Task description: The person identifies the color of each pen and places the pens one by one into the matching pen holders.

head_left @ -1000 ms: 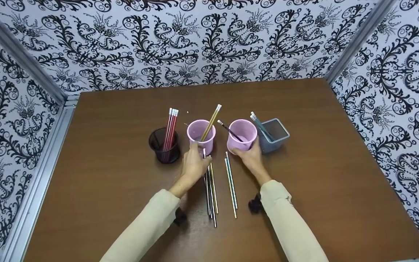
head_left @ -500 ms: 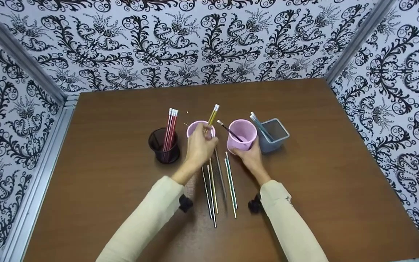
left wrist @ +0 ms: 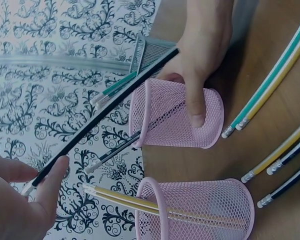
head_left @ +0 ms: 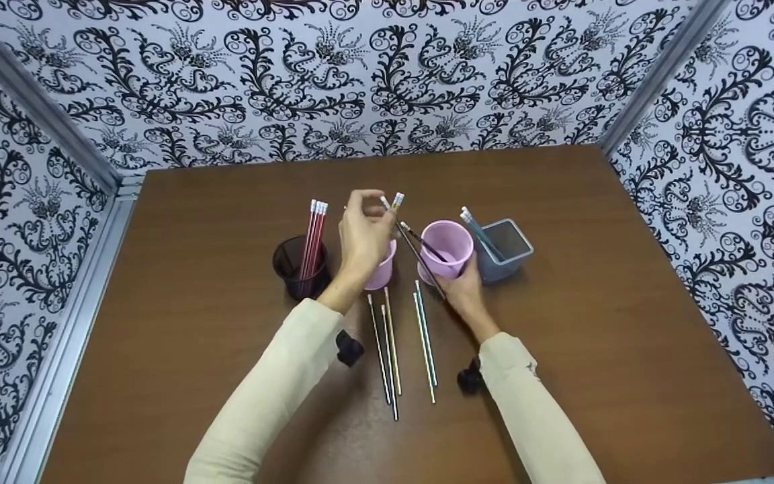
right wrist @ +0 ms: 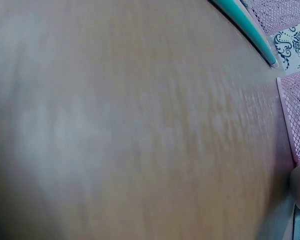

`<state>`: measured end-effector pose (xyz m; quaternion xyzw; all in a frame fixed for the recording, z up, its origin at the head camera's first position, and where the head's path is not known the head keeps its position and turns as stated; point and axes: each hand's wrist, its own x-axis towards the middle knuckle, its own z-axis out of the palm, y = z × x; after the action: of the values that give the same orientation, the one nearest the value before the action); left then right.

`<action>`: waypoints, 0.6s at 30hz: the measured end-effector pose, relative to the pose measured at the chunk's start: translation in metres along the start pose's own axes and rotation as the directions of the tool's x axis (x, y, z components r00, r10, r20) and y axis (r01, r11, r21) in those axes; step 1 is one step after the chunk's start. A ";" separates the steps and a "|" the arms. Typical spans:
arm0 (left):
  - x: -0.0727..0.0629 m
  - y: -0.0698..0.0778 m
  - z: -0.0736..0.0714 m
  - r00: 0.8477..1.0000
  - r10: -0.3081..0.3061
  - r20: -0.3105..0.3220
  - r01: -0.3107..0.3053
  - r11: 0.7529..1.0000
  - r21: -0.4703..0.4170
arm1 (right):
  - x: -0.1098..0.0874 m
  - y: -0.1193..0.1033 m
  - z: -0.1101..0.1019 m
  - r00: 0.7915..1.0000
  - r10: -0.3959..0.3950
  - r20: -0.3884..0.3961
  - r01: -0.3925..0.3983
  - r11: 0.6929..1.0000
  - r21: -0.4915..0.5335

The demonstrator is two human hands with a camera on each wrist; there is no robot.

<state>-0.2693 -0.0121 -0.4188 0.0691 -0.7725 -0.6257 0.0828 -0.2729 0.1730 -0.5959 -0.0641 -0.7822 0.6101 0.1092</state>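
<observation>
My left hand [head_left: 365,235] is raised over the left pink mesh cup [head_left: 380,274]. Its thumb and fingers pinch a black pencil [left wrist: 105,112] near the eraser end. That pencil slants, its lower end pointing toward the right hand. My right hand [head_left: 465,296] holds the right pink mesh cup [left wrist: 210,132] around its lower side, the thumb on the wall in the left wrist view. One black pencil [left wrist: 112,155] leans inside that cup. Yellow pencils [left wrist: 122,199] stand in the left pink cup, which the left hand partly covers in the head view.
A black mesh cup [head_left: 293,286] with red pencils [head_left: 315,235] stands at the left. At the right is a grey square mesh holder [head_left: 508,269] with teal pencils [head_left: 482,232]. Black and yellow pencils [head_left: 387,356] and a teal and yellow pair [head_left: 425,343] lie in front.
My left hand has lifted a black pencil from the loose group on the table, carrying it up and away over the left pink cup. The right hand stays on its cup.
</observation>
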 end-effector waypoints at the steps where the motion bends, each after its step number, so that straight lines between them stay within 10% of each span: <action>1: 0.002 0.001 0.000 1.000 -0.012 -0.014 0.012 1.000 -0.021 | 0.000 0.000 0.000 1.000 -0.001 0.000 0.001 1.000 -0.006; 18: 0.012 -0.012 0.001 0.982 0.066 -0.178 -0.111 0.960 -0.257 | -0.002 0.000 0.002 1.000 -0.016 0.017 0.014 0.994 0.107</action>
<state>-0.2816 -0.0159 -0.4303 0.0751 -0.6742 -0.7112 0.1841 -0.2710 0.1709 -0.5964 -0.0470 -0.7497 0.6509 0.1100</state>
